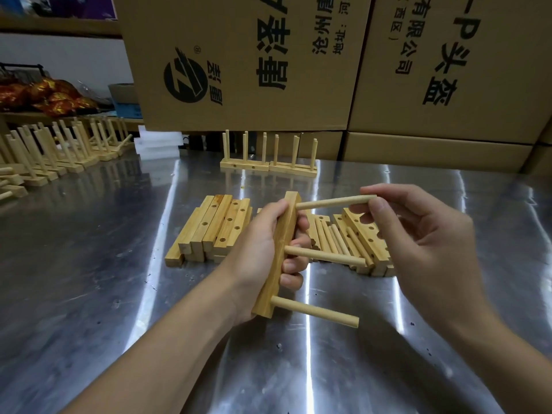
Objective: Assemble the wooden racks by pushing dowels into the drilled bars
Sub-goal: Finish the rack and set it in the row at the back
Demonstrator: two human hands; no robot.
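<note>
Gripped in left hand (263, 249): square-edged wooden bar (282, 249), held over brushed steel table (89, 279), two round dowels (324, 257) seated. Third dowel (334, 202), smooth, pinched by right hand (418, 234), tip in top hole. Drilled bars (215, 225) stacked at 10 o'clock.

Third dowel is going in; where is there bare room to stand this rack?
The steel table is bare between the drilled-bar pile and the two standing racks, and widely front left, beside the left-edge rack row. Crowded mid-table: bars and loose dowels.
</note>
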